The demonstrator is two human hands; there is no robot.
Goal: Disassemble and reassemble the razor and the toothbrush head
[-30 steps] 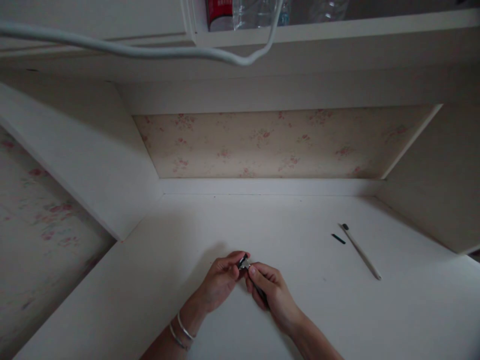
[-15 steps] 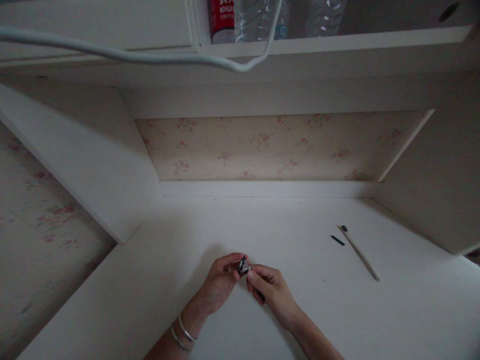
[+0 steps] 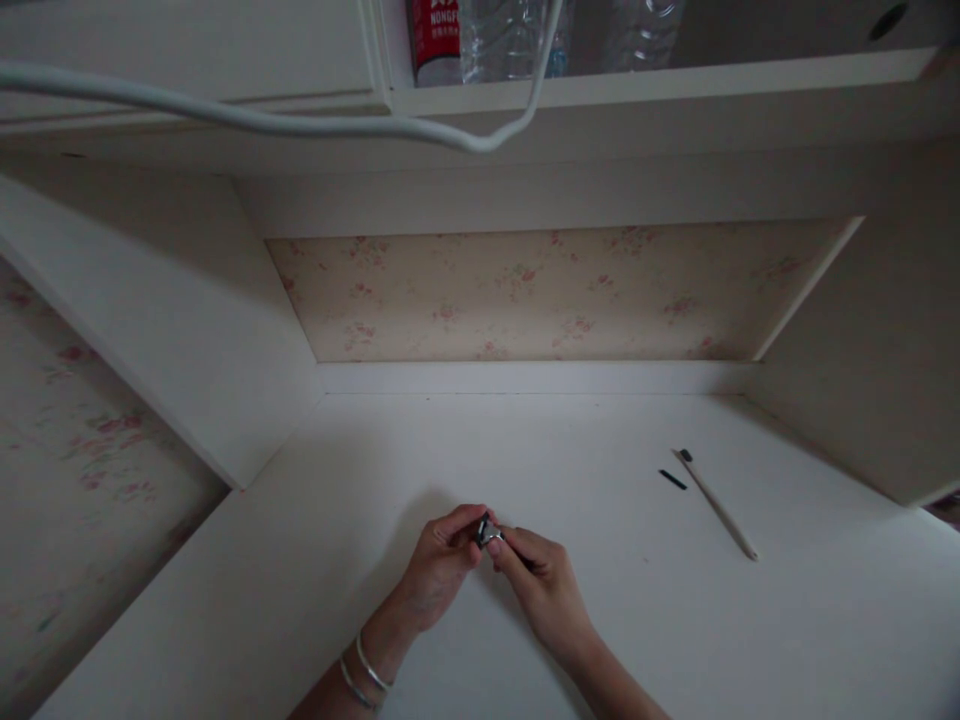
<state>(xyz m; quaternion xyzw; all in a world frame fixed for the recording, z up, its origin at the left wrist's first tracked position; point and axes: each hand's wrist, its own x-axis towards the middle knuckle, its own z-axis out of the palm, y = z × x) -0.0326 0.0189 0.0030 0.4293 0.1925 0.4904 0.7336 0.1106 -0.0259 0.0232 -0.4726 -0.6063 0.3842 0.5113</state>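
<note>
Close together over the white desktop [image 3: 525,440], both hands work on one small black-and-silver piece [image 3: 487,532], shaped somewhat like a razor head. My left hand [image 3: 437,565] pinches its dark edge between thumb and fingertips. The silver part is gripped by my right hand [image 3: 541,575], thumb on top and fingers curled beneath. Fingers cover much of the piece, so its exact kind cannot be made out. Two silver bangles [image 3: 367,660] circle my left wrist.
To the right lie a slim pale stick with a dark tip [image 3: 720,507] and a short black strip [image 3: 673,480]. A white cable [image 3: 300,122] hangs across the top, before a shelf with several bottles [image 3: 502,40]. White side panels [image 3: 165,310] flank the desk.
My right thumb has shifted slightly left, further onto the silver part, and the piece has turned a little. The view has moved slightly; the things on the desk lie as before.
</note>
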